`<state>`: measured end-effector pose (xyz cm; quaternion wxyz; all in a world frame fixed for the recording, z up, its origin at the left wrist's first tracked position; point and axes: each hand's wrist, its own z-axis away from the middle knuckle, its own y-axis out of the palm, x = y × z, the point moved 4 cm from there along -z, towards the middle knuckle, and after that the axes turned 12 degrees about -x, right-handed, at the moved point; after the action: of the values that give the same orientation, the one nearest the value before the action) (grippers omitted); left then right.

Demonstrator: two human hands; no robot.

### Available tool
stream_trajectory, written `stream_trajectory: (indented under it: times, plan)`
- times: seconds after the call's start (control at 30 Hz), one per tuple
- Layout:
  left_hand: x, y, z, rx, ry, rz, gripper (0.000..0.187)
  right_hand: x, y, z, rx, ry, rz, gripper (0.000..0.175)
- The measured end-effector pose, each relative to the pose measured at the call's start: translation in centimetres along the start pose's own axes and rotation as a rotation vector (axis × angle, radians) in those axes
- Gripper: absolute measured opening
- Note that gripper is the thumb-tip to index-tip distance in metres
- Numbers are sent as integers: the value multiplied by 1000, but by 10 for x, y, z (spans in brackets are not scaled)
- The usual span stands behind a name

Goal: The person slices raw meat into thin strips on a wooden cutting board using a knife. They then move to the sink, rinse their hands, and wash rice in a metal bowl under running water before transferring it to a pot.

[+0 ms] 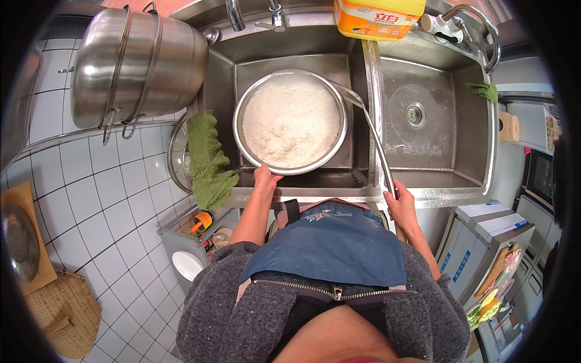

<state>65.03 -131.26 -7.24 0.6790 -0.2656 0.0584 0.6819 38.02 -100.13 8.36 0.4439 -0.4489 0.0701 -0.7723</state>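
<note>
A round metal pan (343,136) full of white rice (292,120) is over the left basin of a steel double sink. My left hand (267,176) grips the pan's near rim, with part of the fingers hidden below it. In my right hand (400,202) is the end of the pan's long metal handle (374,131), which crosses the divider between the basins. The pan looks roughly level; whether it touches the basin cannot be told.
Large steel pots (145,68) lie on their sides at the upper left. A green cloth (206,159) hangs over the sink's left edge beside a metal lid (179,154). Behind the basins stand a faucet (274,20) and a yellow detergent jug (379,20). The right basin (420,140) has a drain.
</note>
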Motion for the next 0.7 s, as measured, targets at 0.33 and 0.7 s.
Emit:
stream_trajectory:
  times: [0.33,0.7]
  plan:
    - [3,-2,-5,-31,35,-28,43,-6,0,3,27,40,26,39]
    - [1,-3,-4,-32,77,-40,42,-4,-1,7,26,8,0,40]
